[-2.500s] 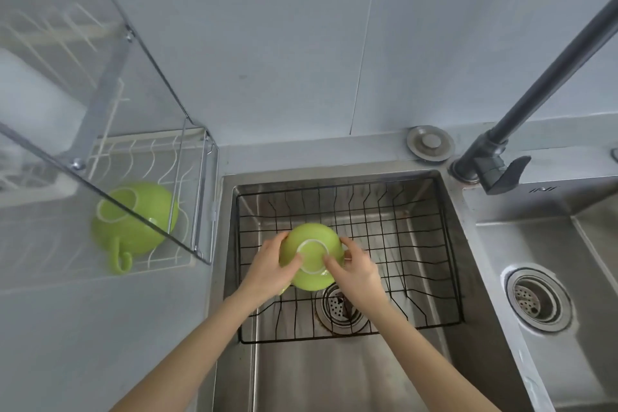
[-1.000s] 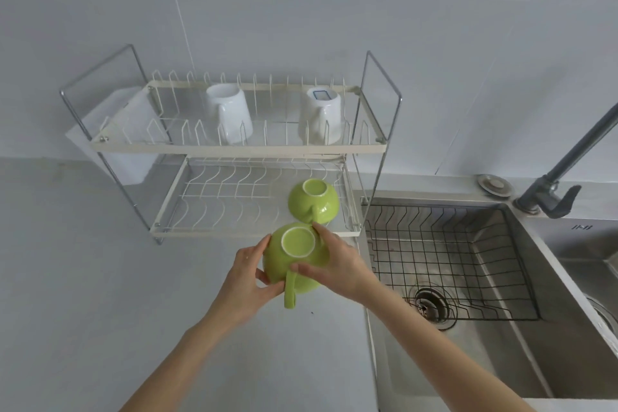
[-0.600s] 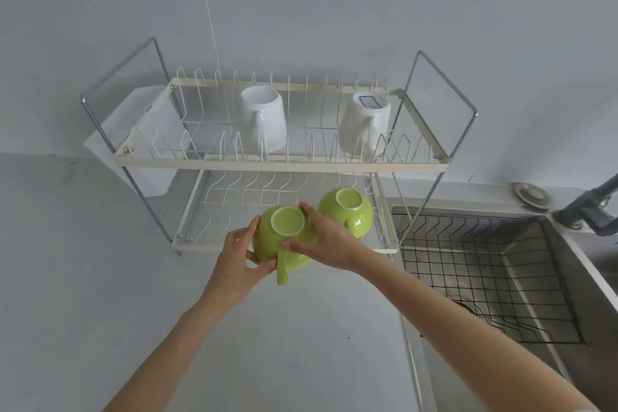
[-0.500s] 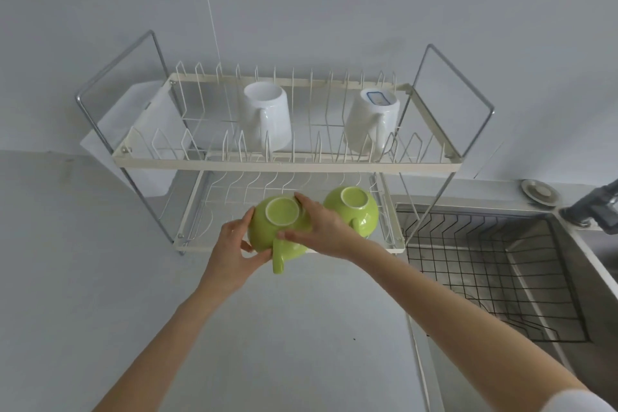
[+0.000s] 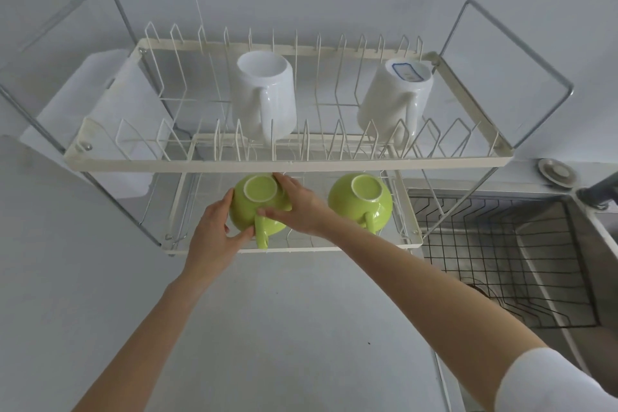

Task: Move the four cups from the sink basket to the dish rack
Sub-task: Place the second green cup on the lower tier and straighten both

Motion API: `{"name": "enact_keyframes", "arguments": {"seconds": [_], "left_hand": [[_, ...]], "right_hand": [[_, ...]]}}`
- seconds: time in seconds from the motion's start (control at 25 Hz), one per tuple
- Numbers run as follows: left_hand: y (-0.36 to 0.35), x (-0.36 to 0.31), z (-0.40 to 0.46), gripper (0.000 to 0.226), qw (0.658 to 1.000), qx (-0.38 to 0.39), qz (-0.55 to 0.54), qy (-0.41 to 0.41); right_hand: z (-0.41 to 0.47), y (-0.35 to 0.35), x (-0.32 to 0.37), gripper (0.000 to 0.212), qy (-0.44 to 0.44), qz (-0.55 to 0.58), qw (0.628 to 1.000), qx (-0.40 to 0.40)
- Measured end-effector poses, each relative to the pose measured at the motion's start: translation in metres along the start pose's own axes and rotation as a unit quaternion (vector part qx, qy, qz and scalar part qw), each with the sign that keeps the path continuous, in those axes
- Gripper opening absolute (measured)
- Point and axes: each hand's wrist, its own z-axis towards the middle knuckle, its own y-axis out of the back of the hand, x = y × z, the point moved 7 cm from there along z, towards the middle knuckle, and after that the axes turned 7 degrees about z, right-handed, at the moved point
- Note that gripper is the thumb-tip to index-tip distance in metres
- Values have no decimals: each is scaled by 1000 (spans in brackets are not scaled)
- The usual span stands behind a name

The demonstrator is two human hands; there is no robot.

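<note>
Both my hands hold an upside-down green cup over the lower shelf of the white two-tier dish rack. My left hand grips its left side and my right hand curls over its right side, thumb near the handle. A second green cup sits upside down on the lower shelf to the right. Two white mugs stand upside down on the upper shelf, one in the middle and one at the right. The black wire sink basket at the right holds no cups.
A white board leans behind the rack's left end. The steel sink lies at the right, with a dark faucet base and a round metal cap behind it. Grey countertop stretches before the rack.
Both hands lifted the green cup out of the sink basket and carried it left to the rack. In the last half second it moved in over the lower shelf.
</note>
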Motion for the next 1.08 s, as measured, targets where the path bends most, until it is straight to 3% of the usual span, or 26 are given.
{"name": "enact_keyframes", "arguments": {"seconds": [0.28, 0.4, 0.56, 0.64, 0.8, 1.08], "left_hand": [[3, -1, 4, 79, 999, 12, 47, -1], [5, -2, 6, 81, 996, 56, 67, -5], [23, -5, 9, 72, 997, 58, 34, 26], [27, -14, 12, 73, 999, 36, 10, 10], [9, -37, 15, 79, 998, 48, -1, -32], [-9, -55, 15, 70, 999, 1, 39, -28]], "right_hand": [[4, -5, -5, 82, 1, -38, 999, 18], [-4, 5, 1, 78, 24, -75, 997, 23], [-35, 49, -4, 61, 87, -127, 984, -93], [-54, 72, -24, 60, 67, -167, 973, -147], [-78, 85, -70, 64, -25, -151, 974, -166], [-68, 93, -80, 66, -33, -87, 982, -164]]}}
